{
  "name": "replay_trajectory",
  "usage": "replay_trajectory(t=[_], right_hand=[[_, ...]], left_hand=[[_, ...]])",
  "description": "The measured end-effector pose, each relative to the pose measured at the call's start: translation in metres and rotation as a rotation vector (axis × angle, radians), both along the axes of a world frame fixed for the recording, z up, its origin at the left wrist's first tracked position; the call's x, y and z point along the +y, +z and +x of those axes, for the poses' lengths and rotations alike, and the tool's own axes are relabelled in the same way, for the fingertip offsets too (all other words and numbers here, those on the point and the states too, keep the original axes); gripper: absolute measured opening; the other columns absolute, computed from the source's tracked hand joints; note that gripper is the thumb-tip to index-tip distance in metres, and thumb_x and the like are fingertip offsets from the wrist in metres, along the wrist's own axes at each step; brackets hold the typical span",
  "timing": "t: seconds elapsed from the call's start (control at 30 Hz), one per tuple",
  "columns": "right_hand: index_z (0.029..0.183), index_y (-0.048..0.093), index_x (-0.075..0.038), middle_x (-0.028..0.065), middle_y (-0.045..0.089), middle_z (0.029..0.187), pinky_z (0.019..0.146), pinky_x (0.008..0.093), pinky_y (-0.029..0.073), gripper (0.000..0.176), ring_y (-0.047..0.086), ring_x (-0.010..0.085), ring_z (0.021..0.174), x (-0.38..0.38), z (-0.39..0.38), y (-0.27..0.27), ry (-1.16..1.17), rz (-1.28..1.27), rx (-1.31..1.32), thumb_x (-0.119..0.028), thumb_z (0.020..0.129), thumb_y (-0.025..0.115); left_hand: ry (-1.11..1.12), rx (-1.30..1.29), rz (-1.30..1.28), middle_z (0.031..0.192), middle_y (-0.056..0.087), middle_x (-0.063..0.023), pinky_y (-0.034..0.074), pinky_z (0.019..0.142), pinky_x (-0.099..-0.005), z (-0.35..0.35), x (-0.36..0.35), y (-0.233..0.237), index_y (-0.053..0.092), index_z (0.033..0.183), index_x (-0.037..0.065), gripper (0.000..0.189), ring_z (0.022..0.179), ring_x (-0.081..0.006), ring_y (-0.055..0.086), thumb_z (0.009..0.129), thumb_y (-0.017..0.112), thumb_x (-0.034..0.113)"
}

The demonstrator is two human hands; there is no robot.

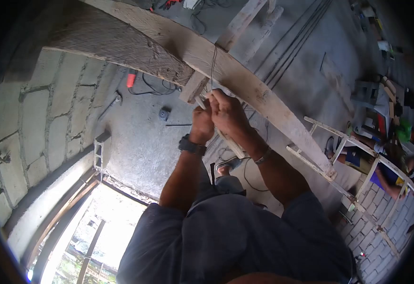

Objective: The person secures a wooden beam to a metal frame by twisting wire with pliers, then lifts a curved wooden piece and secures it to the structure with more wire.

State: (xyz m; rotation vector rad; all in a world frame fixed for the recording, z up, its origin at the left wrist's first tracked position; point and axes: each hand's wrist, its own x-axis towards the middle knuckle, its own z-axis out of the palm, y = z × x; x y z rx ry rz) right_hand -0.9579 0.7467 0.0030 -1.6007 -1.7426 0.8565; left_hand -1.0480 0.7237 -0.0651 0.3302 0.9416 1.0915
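Observation:
My left hand [201, 124], with a dark watch on its wrist, is closed beside a small wooden block [194, 87]. My right hand [226, 112] is closed right against it, at the edge of a long wooden beam [273, 109]. A thin wire [214, 66] loops over the beam and runs down to my right hand's fingers. A narrow light wood strip [231, 144] passes under both hands. Whether the left fingers hold the strip or the wire is hidden.
A block wall [36, 113] rises at the left beside a bright opening. On the floor lie a red-ended tool [131, 79], a tape-like round object [164, 113] and cables. A wooden ladder-like frame [344, 142] and another person [387, 182] are at the right.

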Motion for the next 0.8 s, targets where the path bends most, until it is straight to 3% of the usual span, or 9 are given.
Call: replay_trajectory(t=[0.13, 0.2, 0.23, 0.33, 0.4, 0.5, 0.57, 0.6, 0.8], right_hand=[[0.094, 0.055, -0.003, 0.0181, 0.056, 0.063, 0.053, 0.0430, 0.046, 0.011, 0.060, 0.0376, 0.062, 0.001, 0.015, -0.020, 0.040, 0.082, 0.060, -0.012, 0.091, 0.050], [0.099, 0.058, -0.002, 0.0144, 0.055, 0.060, 0.051, 0.0395, 0.046, 0.017, 0.061, 0.0306, 0.057, 0.003, 0.025, -0.028, 0.053, -0.208, 0.288, -0.015, 0.093, 0.049], [0.100, 0.060, -0.002, 0.0126, 0.056, 0.062, 0.052, 0.0365, 0.046, 0.021, 0.061, 0.0249, 0.055, 0.006, 0.036, -0.031, 0.048, -0.527, 0.613, -0.018, 0.094, 0.049], [0.096, 0.061, -0.001, 0.0143, 0.058, 0.065, 0.052, 0.0362, 0.046, 0.018, 0.060, 0.0273, 0.056, 0.003, 0.040, -0.045, 0.022, -0.496, 0.461, -0.015, 0.094, 0.049], [0.095, 0.058, -0.003, 0.0105, 0.059, 0.068, 0.054, 0.0316, 0.045, 0.014, 0.058, 0.0224, 0.057, 0.002, 0.030, -0.064, 0.024, 0.147, 0.190, -0.010, 0.094, 0.046], [0.093, 0.056, -0.005, 0.0132, 0.061, 0.075, 0.057, 0.0341, 0.047, 0.010, 0.060, 0.0297, 0.064, 0.000, 0.026, -0.074, -0.006, 0.086, 0.182, -0.008, 0.092, 0.047], [0.093, 0.054, -0.005, 0.0120, 0.060, 0.074, 0.057, 0.0330, 0.047, 0.008, 0.059, 0.0256, 0.061, -0.004, 0.022, -0.084, -0.030, 0.047, 0.201, -0.009, 0.092, 0.047], [0.091, 0.053, -0.005, 0.0149, 0.060, 0.074, 0.058, 0.0374, 0.047, 0.007, 0.060, 0.0309, 0.066, -0.003, 0.017, -0.079, -0.068, -0.055, 0.263, -0.010, 0.092, 0.048], [0.083, 0.051, -0.004, 0.0152, 0.054, 0.066, 0.057, 0.0409, 0.044, 0.012, 0.055, 0.0351, 0.061, 0.004, 0.010, -0.096, -0.089, -0.062, 0.424, -0.011, 0.092, 0.048]], left_hand=[[-0.039, -0.110, -0.179, 0.082, 0.062, -0.0041, 0.047, 0.062, -0.0255, -0.015, 0.007, 0.022, 0.060, 0.095, -0.001, 0.017, 0.069, -0.0130, 0.058, 0.083, 0.055, 0.009], [-0.315, 0.089, -0.074, 0.076, 0.061, -0.0062, 0.047, 0.056, -0.0265, -0.035, 0.011, 0.007, 0.061, 0.094, -0.003, 0.018, 0.060, -0.0137, 0.057, 0.084, 0.057, 0.012], [-0.323, 0.092, -0.083, 0.076, 0.061, -0.0062, 0.047, 0.056, -0.0265, -0.037, 0.013, 0.017, 0.061, 0.094, -0.003, 0.018, 0.060, -0.0137, 0.057, 0.084, 0.057, 0.012], [-0.195, 0.047, -0.317, 0.075, 0.056, -0.0048, 0.049, 0.057, -0.0301, -0.040, 0.024, 0.034, 0.060, 0.104, -0.003, 0.026, 0.058, -0.0176, 0.056, 0.086, 0.056, 0.015], [-0.160, 0.012, -0.363, 0.075, 0.056, -0.0040, 0.050, 0.057, -0.0307, -0.038, 0.025, 0.034, 0.060, 0.105, -0.002, 0.025, 0.058, -0.0178, 0.056, 0.087, 0.055, 0.015], [-0.130, -0.073, -0.389, 0.071, 0.054, -0.0020, 0.050, 0.057, -0.0331, -0.040, 0.031, 0.029, 0.060, 0.104, -0.002, 0.024, 0.059, -0.0188, 0.057, 0.088, 0.053, 0.014], [-0.200, -0.151, -0.429, 0.066, 0.054, -0.0018, 0.050, 0.058, -0.0339, -0.044, 0.032, 0.031, 0.060, 0.101, -0.001, 0.021, 0.059, -0.0194, 0.059, 0.089, 0.051, 0.014], [-0.122, -0.126, -0.431, 0.057, 0.051, -0.0055, 0.046, 0.057, -0.0321, -0.035, 0.036, 0.043, 0.057, 0.079, 0.003, 0.013, 0.053, -0.0198, 0.052, 0.087, 0.055, 0.014], [-0.153, -0.163, -0.499, 0.060, 0.053, -0.0029, 0.049, 0.059, -0.0326, -0.036, 0.042, 0.057, 0.057, 0.090, 0.002, 0.018, 0.059, -0.0213, 0.058, 0.091, 0.048, 0.017]])
